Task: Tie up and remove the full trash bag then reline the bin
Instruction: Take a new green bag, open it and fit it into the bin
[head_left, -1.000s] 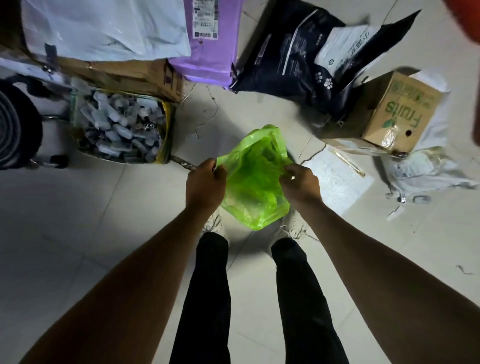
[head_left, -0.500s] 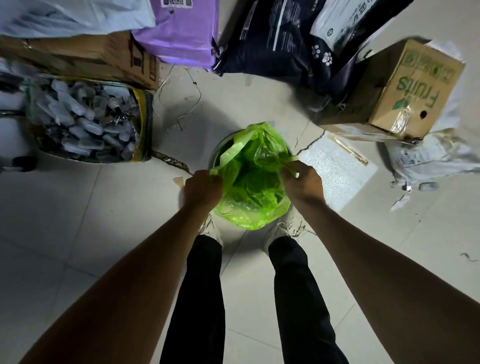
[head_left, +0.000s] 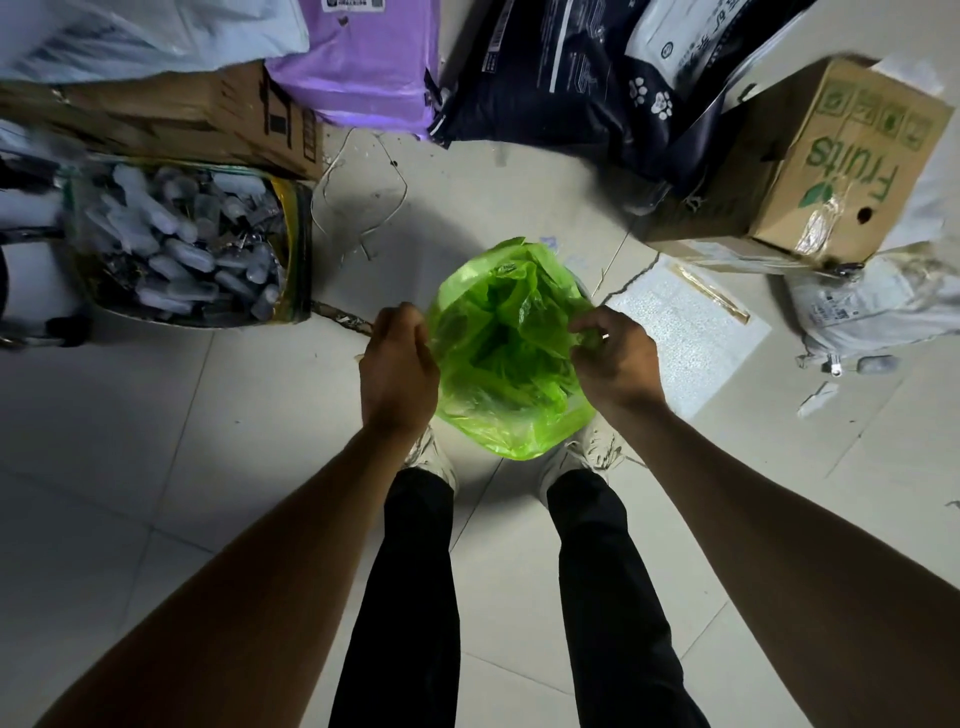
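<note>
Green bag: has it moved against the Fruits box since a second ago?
Cannot tell: the camera itself shifted. The green bag sits at similar offset from the Fruits box, both hands gripping it.

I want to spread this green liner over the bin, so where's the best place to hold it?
Hold the green bag by its open top rim, one hand on each side, as the left hand and right hand do now. The film is limp and crumpled, so opposite edge grips would likely keep the mouth open.
</note>
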